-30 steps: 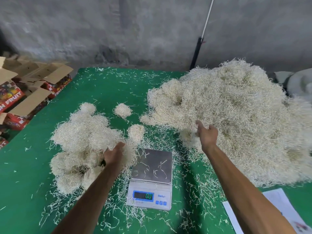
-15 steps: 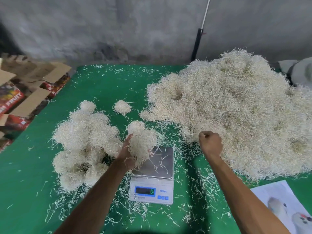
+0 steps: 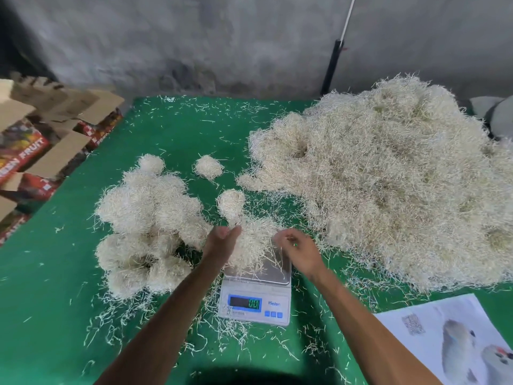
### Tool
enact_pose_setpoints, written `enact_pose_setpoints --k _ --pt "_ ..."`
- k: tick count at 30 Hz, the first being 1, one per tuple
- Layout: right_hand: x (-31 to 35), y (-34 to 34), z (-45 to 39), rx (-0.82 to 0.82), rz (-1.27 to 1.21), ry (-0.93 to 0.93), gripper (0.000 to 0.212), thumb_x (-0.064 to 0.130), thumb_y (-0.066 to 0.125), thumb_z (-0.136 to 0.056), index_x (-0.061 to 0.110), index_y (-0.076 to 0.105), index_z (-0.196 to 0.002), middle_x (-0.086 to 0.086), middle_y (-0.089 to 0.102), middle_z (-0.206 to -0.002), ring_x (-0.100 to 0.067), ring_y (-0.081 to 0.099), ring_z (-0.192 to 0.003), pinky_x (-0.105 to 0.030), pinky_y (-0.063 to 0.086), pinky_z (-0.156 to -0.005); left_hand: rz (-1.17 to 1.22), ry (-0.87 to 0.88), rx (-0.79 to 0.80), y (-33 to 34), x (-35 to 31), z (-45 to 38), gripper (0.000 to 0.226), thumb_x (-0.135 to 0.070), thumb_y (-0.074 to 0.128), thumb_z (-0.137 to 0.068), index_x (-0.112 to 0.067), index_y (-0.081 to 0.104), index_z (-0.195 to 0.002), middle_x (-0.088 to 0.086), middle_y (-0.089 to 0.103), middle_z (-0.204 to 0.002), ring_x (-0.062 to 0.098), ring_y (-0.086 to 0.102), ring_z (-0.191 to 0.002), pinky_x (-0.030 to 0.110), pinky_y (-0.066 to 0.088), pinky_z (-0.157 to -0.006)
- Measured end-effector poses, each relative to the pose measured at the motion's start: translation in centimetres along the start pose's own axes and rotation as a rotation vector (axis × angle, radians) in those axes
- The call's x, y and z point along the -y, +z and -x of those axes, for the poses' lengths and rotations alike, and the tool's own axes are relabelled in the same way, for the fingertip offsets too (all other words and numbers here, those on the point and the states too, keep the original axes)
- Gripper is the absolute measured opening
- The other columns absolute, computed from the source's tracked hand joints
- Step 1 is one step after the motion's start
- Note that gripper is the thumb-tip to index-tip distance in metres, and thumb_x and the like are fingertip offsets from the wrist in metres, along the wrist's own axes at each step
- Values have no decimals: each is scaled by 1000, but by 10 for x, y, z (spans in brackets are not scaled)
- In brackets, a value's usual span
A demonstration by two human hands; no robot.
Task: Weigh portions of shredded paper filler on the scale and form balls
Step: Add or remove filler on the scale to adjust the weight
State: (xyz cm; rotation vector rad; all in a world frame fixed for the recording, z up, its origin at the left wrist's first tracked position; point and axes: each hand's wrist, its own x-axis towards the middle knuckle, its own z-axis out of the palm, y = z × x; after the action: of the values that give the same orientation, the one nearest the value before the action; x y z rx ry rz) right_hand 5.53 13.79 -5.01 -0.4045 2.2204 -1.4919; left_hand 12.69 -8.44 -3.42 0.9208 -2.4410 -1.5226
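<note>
A loose clump of shredded paper hangs just over the steel plate of the white digital scale, whose blue display faces me. My left hand grips the clump's left side. My right hand is at its right edge, fingers curled into the strands. The big heap of pale shredded paper fills the right of the green table. A cluster of formed balls lies left of the scale.
Two single balls sit behind the scale. Open cardboard fruit boxes stand off the table's left edge. A printed sheet lies at the front right. Loose strands litter the green cloth.
My left hand lifted a clump from beside the balls and carried it right over the scale. My right hand left the big heap and came left to the clump.
</note>
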Motion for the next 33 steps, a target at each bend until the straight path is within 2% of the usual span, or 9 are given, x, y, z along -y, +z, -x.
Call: enact_pose_setpoints --k 3,7,11,14,17,20,23,27,33 --pt "-1 4 0 -134 4 11 29 43 63 -99 21 69 -115 3 75 -104 -7 69 -69 -25 55 -61 -15 -18 -14 -6 6 6 26 -43 67 -93 -18 60 -94 2 60 -75 8 57 -65 23 43 -59" --pt "-2 3 -1 -225 195 -23 6 43 55 -105 43 60 -102 6 73 -103 -12 63 -57 -43 62 -61 32 -22 -81 -12 10 14 58 -51 73 -86 -10 57 -123 4 61 -112 20 60 -101 23 45 -70" --pt "2 3 3 -235 226 -35 10 43 54 -105 47 55 -96 18 69 -102 -31 73 -83 -51 63 -73 74 37 -99 -14 13 17 52 -51 70 -88 -11 60 -119 3 63 -100 16 60 -89 20 51 -62" --pt "3 3 4 -214 225 -35 4 48 56 -103 44 54 -103 13 66 -115 -5 66 -89 -32 57 -77 104 122 -148 -16 12 21 30 -41 66 -94 -11 64 -95 11 59 -75 15 53 -68 32 55 -56" --pt "1 0 6 -216 220 -24 32 52 56 -102 30 62 -125 10 66 -122 -13 67 -103 -27 51 -84 88 152 -191 -18 11 25 34 -34 64 -97 -9 60 -74 15 54 -61 14 46 -57 39 48 -48" --pt "2 0 7 -210 229 7 56 55 55 -102 14 57 -140 -2 64 -134 -15 62 -114 -34 52 -95 146 142 -206 -20 9 32 23 -33 68 -95 -31 53 -77 -2 56 -79 14 52 -71 24 46 -62" --pt "2 1 10 -199 216 14 54 53 55 -102 13 57 -139 -3 65 -133 -19 64 -114 -42 55 -100 161 88 -187 -22 11 34 29 -34 70 -93 -11 65 -110 0 63 -105 13 61 -93 7 44 -65" --pt "0 5 17 -189 159 34 47 50 56 -102 15 58 -133 -2 69 -120 -19 70 -97 -39 59 -88 163 77 -208 -23 11 36 37 -30 71 -92 -3 63 -115 2 64 -104 6 60 -84 7 44 -63" --pt "1 7 24 -200 135 38 39 47 57 -103 21 59 -131 9 66 -118 -1 64 -83 -11 46 -62 172 84 -184 -23 15 37 37 -33 70 -93 -4 61 -115 5 65 -103 8 61 -81 4 46 -58"
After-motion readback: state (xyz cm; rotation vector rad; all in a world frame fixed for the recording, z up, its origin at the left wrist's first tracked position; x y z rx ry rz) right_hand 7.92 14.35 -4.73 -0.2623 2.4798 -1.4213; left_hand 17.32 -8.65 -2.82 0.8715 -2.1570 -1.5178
